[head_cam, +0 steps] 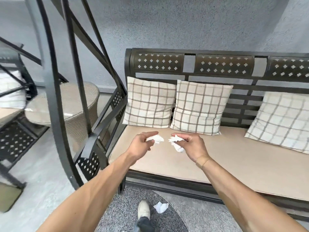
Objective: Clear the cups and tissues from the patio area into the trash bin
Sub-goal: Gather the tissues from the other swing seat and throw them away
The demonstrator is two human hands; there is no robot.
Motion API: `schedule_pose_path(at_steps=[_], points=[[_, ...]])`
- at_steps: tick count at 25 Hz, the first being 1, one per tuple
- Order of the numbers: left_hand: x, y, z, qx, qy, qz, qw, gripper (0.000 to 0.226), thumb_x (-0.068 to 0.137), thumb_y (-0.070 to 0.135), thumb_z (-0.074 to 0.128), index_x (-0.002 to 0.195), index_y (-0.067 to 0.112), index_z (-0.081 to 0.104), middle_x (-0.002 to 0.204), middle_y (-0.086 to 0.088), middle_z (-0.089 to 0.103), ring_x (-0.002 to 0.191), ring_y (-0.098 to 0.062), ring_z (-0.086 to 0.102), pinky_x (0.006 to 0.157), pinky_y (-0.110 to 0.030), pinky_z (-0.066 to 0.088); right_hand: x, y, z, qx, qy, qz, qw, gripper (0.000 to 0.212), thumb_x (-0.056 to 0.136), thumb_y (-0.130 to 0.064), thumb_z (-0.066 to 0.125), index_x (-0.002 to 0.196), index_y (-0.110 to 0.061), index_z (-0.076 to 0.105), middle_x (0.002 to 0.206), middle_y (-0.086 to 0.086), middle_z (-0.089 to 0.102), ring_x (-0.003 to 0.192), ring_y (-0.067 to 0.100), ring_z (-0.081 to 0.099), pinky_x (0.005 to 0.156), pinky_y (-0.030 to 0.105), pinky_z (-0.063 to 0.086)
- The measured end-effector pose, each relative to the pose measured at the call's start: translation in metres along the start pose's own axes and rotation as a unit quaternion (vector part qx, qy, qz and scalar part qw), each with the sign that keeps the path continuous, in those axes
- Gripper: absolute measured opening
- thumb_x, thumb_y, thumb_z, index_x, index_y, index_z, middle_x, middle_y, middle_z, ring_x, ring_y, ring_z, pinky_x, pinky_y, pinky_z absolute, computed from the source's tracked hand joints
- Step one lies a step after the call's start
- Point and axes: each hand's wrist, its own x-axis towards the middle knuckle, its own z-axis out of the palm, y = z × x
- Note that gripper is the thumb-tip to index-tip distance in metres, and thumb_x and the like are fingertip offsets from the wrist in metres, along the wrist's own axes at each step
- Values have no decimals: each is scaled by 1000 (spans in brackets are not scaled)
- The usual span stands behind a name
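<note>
Both my arms reach out over the beige seat cushion (pixel 217 158) of a dark metal bench. My left hand (pixel 142 144) pinches a crumpled white tissue (pixel 157 138) between thumb and fingers. My right hand (pixel 192 144) grips another crumpled white tissue (pixel 176 143), which hangs below its fingers. The two hands are close together, a small gap between the tissues. A third crumpled tissue (pixel 160 207) lies on the glass table top below, near my shoe. No cup and no trash bin are in view.
Three checked pillows (pixel 150 102) lean on the bench back (pixel 224 66). A dark metal swing frame (pixel 55 97) stands at left, with a round wicker side table (pixel 78 104) behind it. A glass coffee table (pixel 175 213) sits over a grey rug beside my shoe (pixel 143 209).
</note>
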Motion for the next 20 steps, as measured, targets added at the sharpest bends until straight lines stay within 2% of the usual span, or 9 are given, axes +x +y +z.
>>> schedule_pose_path(at_steps=[3, 7, 9, 12, 13, 16, 20], points=[[-47, 5, -10, -15, 59, 13, 998, 23, 89, 1, 65, 109, 13, 63, 100, -8, 64, 73, -13, 59, 63, -20, 51, -32, -14, 8, 17, -30, -20, 999, 22, 80, -12, 75, 93, -29, 78, 89, -16, 74, 71, -17, 59, 62, 2, 40], [-97, 6, -44, -8, 136, 10, 991, 19, 86, 6, 71, 102, 12, 63, 104, -14, 69, 89, -30, 64, 85, -39, 51, -56, -35, 30, 17, -50, -53, 997, 27, 81, -14, 74, 83, -40, 75, 87, -18, 74, 80, -2, 65, 64, 8, 44], [-124, 1, -66, -12, 172, 8, 985, 18, 85, 7, 72, 98, 17, 64, 101, -12, 71, 87, -25, 64, 83, -35, 50, -66, -46, 48, 7, -61, -76, 995, 25, 81, -16, 74, 84, -41, 73, 89, -18, 74, 85, 2, 66, 69, 13, 47], [-166, -14, -99, -21, 227, 2, 974, 19, 84, 5, 72, 94, 19, 64, 89, -7, 71, 69, -9, 59, 63, -15, 43, -78, -65, 84, -2, -85, -85, 993, 20, 78, -21, 77, 86, -36, 65, 94, -10, 73, 88, 7, 68, 72, 24, 52], [-183, -21, -113, -21, 253, -2, 967, 19, 84, 5, 72, 94, 19, 63, 86, -5, 70, 66, -8, 58, 60, -15, 42, -84, -72, 101, -11, -96, -90, 991, 22, 77, -22, 78, 85, -34, 61, 92, -8, 73, 86, 8, 68, 71, 27, 52], [-229, -46, -157, -24, 317, -23, 948, 18, 82, 8, 73, 93, 20, 65, 85, -1, 70, 68, -9, 59, 63, -25, 45, -104, -98, 155, -31, -134, -128, 982, 26, 74, -20, 79, 81, -35, 58, 87, -9, 72, 83, 9, 68, 69, 27, 50], [-305, -89, -222, -45, 382, -32, 922, 18, 80, 10, 77, 90, 21, 67, 79, 9, 66, 67, -4, 57, 61, -17, 45, -146, -139, 246, -58, -190, -186, 962, 22, 72, -21, 79, 77, -33, 62, 86, -13, 70, 88, 6, 66, 74, 28, 51]])
